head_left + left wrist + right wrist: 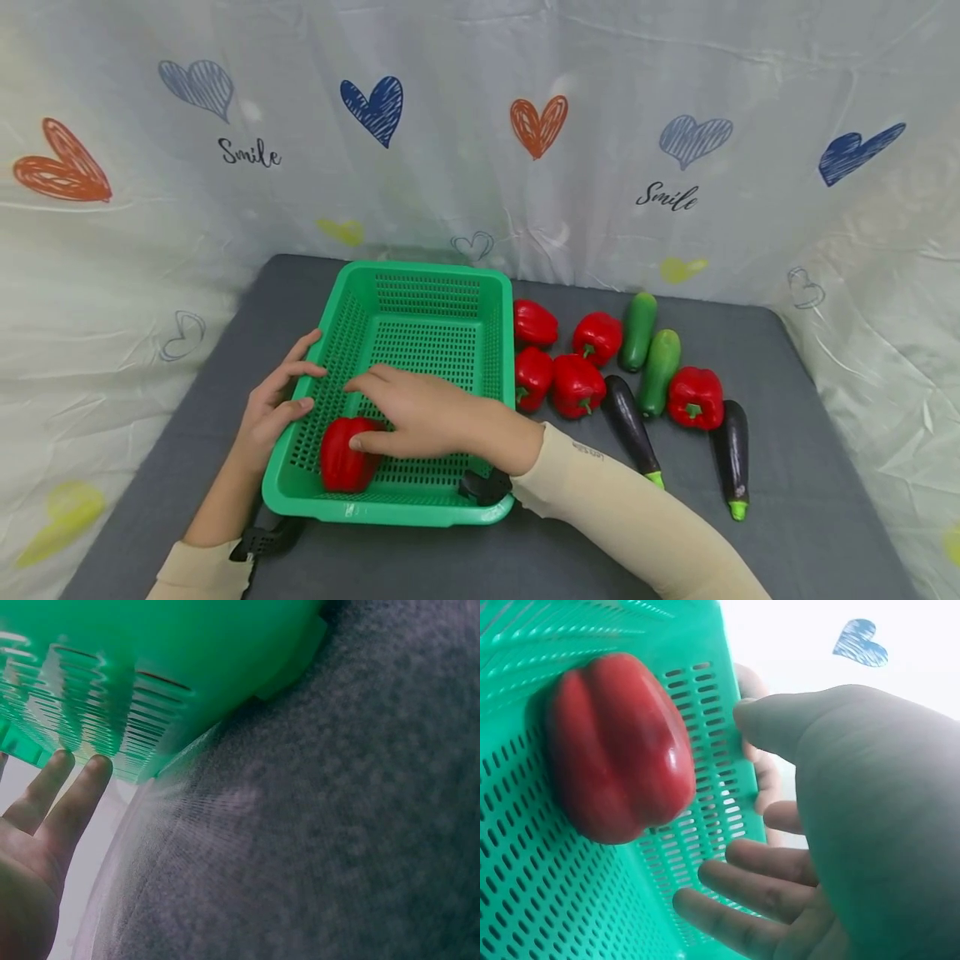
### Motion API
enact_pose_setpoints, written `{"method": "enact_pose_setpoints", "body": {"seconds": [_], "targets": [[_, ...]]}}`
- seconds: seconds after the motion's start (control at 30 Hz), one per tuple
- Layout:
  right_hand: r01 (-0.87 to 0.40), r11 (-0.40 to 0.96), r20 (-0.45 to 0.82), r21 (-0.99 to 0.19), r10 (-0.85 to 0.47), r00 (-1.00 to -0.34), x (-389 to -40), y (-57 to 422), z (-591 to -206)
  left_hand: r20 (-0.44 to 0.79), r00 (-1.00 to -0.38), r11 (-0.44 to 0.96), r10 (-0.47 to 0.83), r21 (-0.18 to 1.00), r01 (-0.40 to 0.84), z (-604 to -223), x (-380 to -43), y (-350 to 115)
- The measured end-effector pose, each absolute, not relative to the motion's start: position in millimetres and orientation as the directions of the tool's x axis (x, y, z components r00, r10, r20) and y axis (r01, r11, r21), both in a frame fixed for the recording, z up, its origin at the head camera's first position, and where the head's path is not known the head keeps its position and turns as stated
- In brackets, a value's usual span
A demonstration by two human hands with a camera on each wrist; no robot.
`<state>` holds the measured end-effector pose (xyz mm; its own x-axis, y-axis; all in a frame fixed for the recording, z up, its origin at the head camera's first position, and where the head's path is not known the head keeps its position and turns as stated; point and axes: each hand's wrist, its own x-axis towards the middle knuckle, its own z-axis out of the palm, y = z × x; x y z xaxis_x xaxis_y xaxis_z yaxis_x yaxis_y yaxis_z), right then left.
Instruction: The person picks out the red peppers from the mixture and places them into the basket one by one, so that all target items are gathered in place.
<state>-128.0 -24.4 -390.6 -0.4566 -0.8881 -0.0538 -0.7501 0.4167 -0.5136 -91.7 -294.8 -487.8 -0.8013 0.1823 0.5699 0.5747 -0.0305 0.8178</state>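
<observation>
A red bell pepper (pixel 347 457) lies on its side in the near left corner of a green plastic basket (pixel 390 510). Over the basket's inside is my right hand (pixel 427 412), fingers spread and holding nothing. The right wrist view shows that hand (pixel 810 847) apart from the bell pepper (pixel 622 750). My left hand (pixel 270 400) grips the basket's left rim, thumb and some fingertips over the edge. From below, in the left wrist view, two fingers of the left hand (pixel 37 832) rest against the slotted outer wall.
Right of the basket lie several more red bell peppers (pixel 577 385), two green cucumbers (pixel 660 371) and two dark eggplants (pixel 731 450). All are on a grey table (pixel 795 500). Behind hangs a white curtain (pixel 450 183) printed with hearts.
</observation>
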Motion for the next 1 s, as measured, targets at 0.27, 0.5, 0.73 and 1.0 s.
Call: {"method": "enact_pose_setpoints", "body": {"seconds": [0.27,0.5,0.73,1.0], "targets": [[-0.753,0.408,-0.008,-0.515,-0.881,-0.472,-126,-12,-380,0.573,-0.797,-0.034,0.190,0.815,0.578,-487,-94,-294],[-0.737,0.433,0.004,-0.519,-0.861,-0.509,-122,3,-376,0.565,-0.801,-0.019,0.198,0.819,0.573,-487,-94,-297],[-0.717,0.412,0.051,-0.563,-0.848,-0.528,-118,19,-371,0.574,-0.798,-0.013,0.185,0.813,0.582,-488,-92,-297],[-0.665,0.433,0.048,-0.608,-0.816,-0.575,-117,39,-369,0.582,-0.791,-0.025,0.187,0.808,0.588,-490,-92,-294]]}}
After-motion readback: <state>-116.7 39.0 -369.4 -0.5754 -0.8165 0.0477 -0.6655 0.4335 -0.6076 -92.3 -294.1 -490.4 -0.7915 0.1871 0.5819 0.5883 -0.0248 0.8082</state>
